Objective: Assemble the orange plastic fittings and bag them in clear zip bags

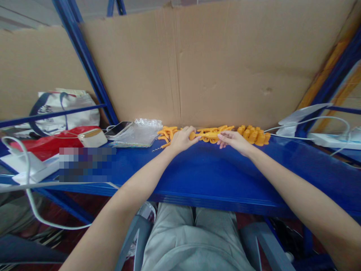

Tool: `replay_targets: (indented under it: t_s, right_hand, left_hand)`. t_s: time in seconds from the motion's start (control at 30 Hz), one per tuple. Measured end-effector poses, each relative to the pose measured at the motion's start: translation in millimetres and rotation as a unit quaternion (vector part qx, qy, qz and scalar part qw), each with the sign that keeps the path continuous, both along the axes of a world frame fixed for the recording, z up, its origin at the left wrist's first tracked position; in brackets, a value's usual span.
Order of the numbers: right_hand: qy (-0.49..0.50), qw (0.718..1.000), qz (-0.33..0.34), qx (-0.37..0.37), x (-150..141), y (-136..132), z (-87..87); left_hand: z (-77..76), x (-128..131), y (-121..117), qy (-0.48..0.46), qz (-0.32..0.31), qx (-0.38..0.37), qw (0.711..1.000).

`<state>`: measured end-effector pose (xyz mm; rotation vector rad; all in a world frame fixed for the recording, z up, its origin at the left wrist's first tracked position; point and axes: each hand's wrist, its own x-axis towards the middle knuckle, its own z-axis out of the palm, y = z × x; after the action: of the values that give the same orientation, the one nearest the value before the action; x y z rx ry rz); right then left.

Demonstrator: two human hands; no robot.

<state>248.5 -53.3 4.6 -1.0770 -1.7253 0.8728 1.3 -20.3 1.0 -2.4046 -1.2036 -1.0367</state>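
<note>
Both my hands reach to the far edge of a blue shelf [203,173], against a cardboard wall. My left hand [182,140] is closed around one end of an orange plastic part [207,134]. My right hand [232,140] pinches the other end of the same part with its fingertips. Around them lie more orange parts: T-shaped handles with metal screws [166,134] to the left, and a cluster of small orange caps [254,135] to the right.
A clear plastic bag [138,133], a phone [118,128] and a cream case [93,137] lie at left, with a red bag [47,145] and a white tote [64,109]. White cables and a power strip [329,140] sit at right. Blue rack posts [84,60] frame the shelf.
</note>
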Motion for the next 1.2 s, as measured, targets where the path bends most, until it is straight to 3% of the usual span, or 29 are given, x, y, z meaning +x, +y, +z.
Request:
replay_targets:
  t_s: [0.43, 0.7, 1.03, 1.2]
  right_hand:
    - [0.015, 0.994, -0.052, -0.091, -12, -12, 11.3]
    - [0.007, 1.0, -0.017, -0.015, 1, -7, 8.5]
    - [0.006, 0.996, -0.044, -0.076, -8, -11, 11.2]
    - [0.009, 0.999, -0.016, -0.045, 0, -7, 10.3]
  left_hand:
    - [-0.9, 1, 1, -0.012, -0.015, 0.021, 1.0]
    - [2.1, 2, -2, 0.007, -0.003, 0.013, 1.0]
    - [-1.1, 3, -1, 0.019, -0.006, 0.03, 0.999]
    - [0.7, 2, -1, 0.014, -0.001, 0.013, 1.0]
